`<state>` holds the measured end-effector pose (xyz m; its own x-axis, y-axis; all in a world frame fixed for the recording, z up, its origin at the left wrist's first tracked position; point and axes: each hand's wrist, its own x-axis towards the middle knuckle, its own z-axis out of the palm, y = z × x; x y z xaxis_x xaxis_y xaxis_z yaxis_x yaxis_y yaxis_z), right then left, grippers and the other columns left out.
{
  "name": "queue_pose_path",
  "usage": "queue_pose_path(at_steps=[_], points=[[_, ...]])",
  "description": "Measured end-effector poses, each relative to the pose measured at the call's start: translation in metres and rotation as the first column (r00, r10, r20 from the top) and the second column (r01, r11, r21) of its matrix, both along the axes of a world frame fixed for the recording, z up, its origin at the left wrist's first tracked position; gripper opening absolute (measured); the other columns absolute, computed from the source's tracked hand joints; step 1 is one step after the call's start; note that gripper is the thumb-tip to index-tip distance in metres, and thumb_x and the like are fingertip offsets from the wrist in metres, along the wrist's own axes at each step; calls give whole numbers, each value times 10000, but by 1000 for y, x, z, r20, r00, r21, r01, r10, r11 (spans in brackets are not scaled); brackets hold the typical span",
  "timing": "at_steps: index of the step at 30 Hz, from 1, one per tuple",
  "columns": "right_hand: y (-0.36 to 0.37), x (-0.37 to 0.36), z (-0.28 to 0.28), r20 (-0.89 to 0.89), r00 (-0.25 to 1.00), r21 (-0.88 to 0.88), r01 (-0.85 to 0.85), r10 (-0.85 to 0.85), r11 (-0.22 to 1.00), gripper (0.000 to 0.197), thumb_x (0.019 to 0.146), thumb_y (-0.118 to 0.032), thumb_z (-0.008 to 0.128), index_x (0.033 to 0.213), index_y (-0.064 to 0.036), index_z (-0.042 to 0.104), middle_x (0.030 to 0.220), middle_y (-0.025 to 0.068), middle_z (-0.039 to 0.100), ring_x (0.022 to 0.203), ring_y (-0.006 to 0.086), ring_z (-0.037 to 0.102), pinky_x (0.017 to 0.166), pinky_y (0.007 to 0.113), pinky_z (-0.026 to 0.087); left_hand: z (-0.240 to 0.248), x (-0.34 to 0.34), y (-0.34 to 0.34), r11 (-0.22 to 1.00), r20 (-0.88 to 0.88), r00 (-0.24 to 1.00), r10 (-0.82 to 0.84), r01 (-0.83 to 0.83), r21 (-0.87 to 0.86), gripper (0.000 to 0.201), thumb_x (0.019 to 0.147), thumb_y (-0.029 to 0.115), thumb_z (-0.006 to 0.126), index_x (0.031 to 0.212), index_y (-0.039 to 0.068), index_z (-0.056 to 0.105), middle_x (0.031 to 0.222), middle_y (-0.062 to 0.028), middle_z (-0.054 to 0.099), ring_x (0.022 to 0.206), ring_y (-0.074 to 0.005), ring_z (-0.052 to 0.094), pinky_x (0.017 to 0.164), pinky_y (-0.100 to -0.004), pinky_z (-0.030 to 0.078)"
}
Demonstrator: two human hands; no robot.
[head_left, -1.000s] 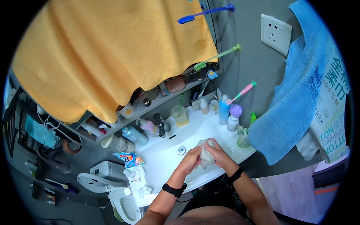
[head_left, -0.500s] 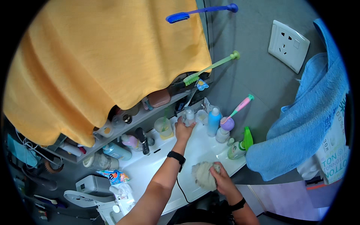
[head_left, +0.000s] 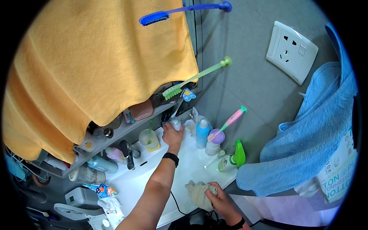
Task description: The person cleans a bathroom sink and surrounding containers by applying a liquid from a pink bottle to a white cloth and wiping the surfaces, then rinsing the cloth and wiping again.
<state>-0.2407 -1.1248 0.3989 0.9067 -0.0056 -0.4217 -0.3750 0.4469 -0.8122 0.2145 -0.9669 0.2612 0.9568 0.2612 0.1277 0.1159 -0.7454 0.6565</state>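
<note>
My left hand (head_left: 173, 135) reaches to the back of the white sink (head_left: 157, 191), its fingers wrapped round a small clear bottle (head_left: 176, 123). My right hand (head_left: 221, 202) grips a crumpled beige cloth (head_left: 200, 194) above the sink's front right edge. Left of the bottle stands a translucent cup (head_left: 149, 139) with a green stick-like thing in it. To its right are a small clear cup (head_left: 190, 126), a blue bottle (head_left: 202, 133) and a purple-topped jar (head_left: 215, 142).
A green spray bottle (head_left: 230, 163) stands at the sink's right rim. The black faucet (head_left: 127, 154) is at the back left. Toothbrushes, one blue (head_left: 155, 17), hang on the wall. A yellow towel (head_left: 103, 65) drapes over the shelf (head_left: 126, 130); a blue towel (head_left: 291, 145) hangs right.
My left hand has closed round the small clear bottle. My right hand still holds the cloth. The whole view has shifted, so things sit farther left.
</note>
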Motion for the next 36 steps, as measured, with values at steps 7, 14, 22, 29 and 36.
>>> queue_pose_path(at_steps=[7, 14, 22, 29, 36], points=[[-12, -13, 38, 32, 999, 1, -12, 12, 1000, 428, 1391, -240, 783, 1747, -50, 638, 1537, 83, 815, 1385, 148, 775, 1210, 368, 666, 50, -50, 31, 990, 153, 988, -15, 36, -133, 789, 1123, 376, 1071, 1701, 33, 657, 1569, -183, 788, 1373, -336, 840, 1142, -499, 704], [-27, -92, 135, 180, 984, 43, 0, -8, 999, 440, 1403, -231, 749, 1788, -66, 613, 1608, 86, 766, 1439, 154, 718, 1273, 362, 605, 184, -261, 63, 775, 298, 941, -162, 308, -551, 685, 1178, 283, 1047, 1682, 30, 658, 1517, -138, 799, 1346, -253, 832, 1127, -449, 696], [40, -243, 272, 602, 797, -59, -14, 47, 998, 655, 1389, -312, 680, 1954, -48, 482, 1860, 204, 609, 1666, 292, 627, 1466, 489, 475, 373, -616, 124, 503, 328, 936, -127, 346, -792, 725, 1253, 238, 950, 1846, 26, 591, 1485, -115, 800, 1245, -229, 825, 1136, -431, 691], [125, -395, 382, 790, 380, -602, 330, 482, 727, 636, 1235, -297, 892, 1781, -32, 702, 1848, 328, 615, 1626, 573, 632, 1413, 628, 525, 423, -848, 184, 894, 413, 830, -376, 441, -73, 789, 1120, 220, 1037, 1821, 51, 716, 1699, -197, 853, 1457, -380, 900, 1233, -473, 710], [285, -497, 430, 726, 539, -665, 390, 428, 637, 261, 1226, -213, 889, 1377, -1, 871, 1339, 223, 828, 1231, 488, 776, 1106, 558, 642, 469, -974, 327, 848, 570, 692, -443, 530, 17, 747, 981, 165, 1090, 1659, 22, 812, 1498, -237, 872, 1299, -507, 886, 1065, -543, 738]])
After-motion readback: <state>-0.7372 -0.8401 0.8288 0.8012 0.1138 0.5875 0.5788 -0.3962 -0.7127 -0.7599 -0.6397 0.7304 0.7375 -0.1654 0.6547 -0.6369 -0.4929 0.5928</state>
